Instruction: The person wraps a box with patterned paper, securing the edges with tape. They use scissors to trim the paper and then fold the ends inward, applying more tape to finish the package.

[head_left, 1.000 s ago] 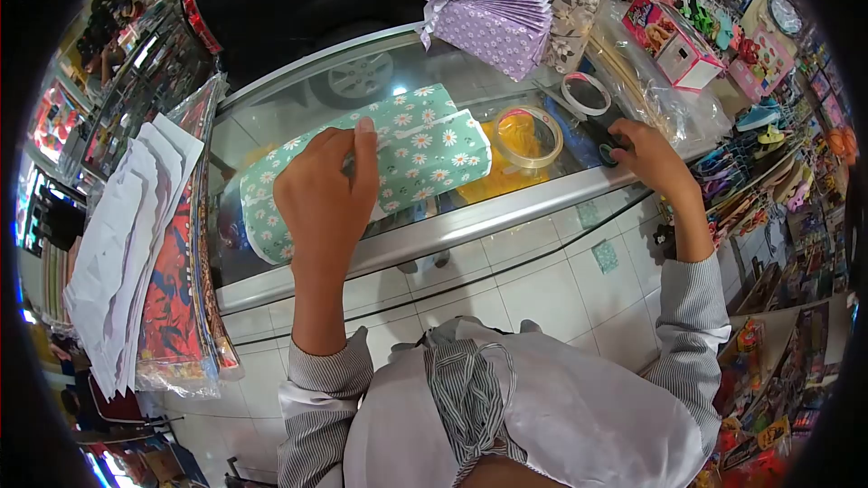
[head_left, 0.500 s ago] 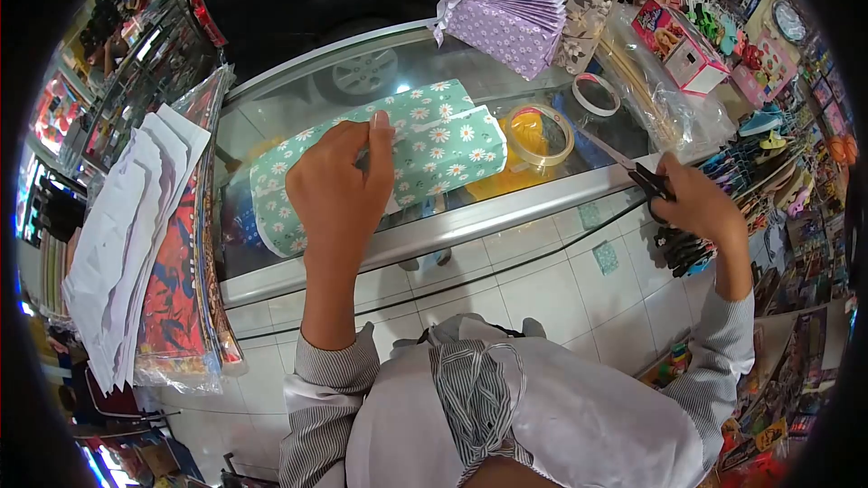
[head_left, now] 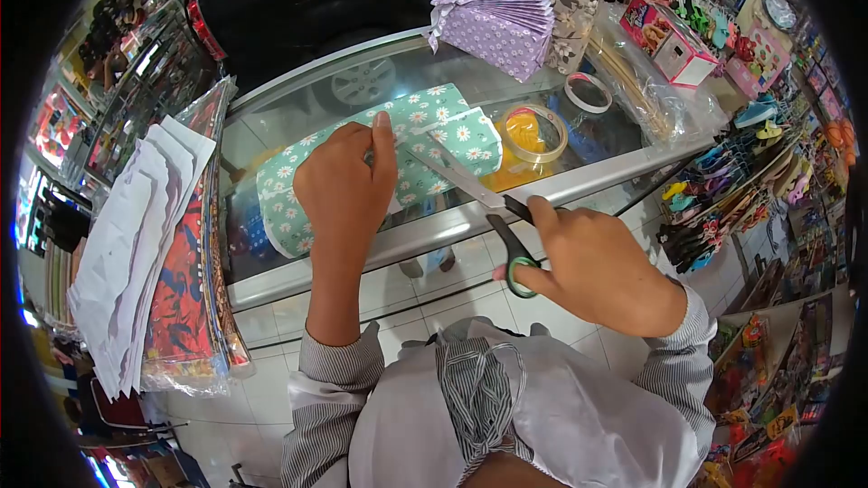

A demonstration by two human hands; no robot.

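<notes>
Green daisy-print parcel lies on the glass worktop, pinned flat by the left hand; the right hand grips scissors, blades pointing toward its wrapping.

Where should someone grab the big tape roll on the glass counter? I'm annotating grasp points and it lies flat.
Pinch the tape roll across its rim, thumb inside the open centre and fingers outside. Come from above on its near right side: it lies flat on the counter, and its left edge sits close to the green parcel and the scissors in the right hand.
</notes>
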